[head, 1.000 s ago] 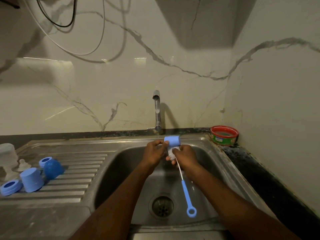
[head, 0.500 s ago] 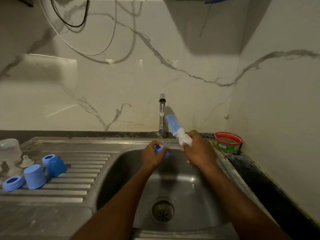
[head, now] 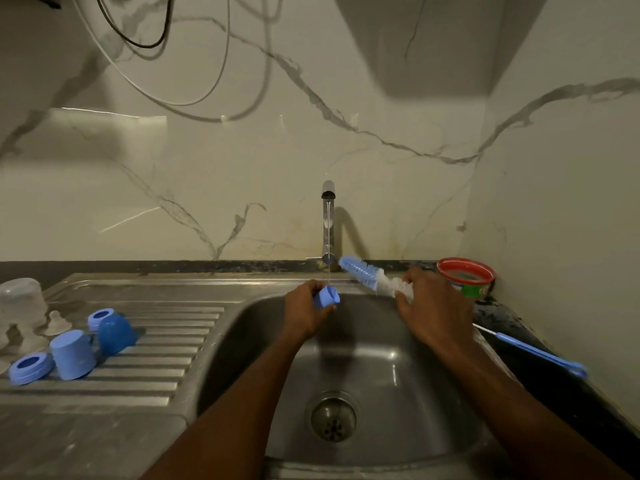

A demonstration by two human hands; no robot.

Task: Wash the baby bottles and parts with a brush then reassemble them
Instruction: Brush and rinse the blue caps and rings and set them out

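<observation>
Water is run from tap; small blue cap is gripped by left hand under it. Brush is clutched by right hand right of tap.

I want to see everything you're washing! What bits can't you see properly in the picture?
Head view:
- Cap: the left hand covers most of it.
- Brush: the right hand hides its middle.
- Clear bottle: cut off by the left edge, blurry.
- Tub: label too small to read.
</observation>
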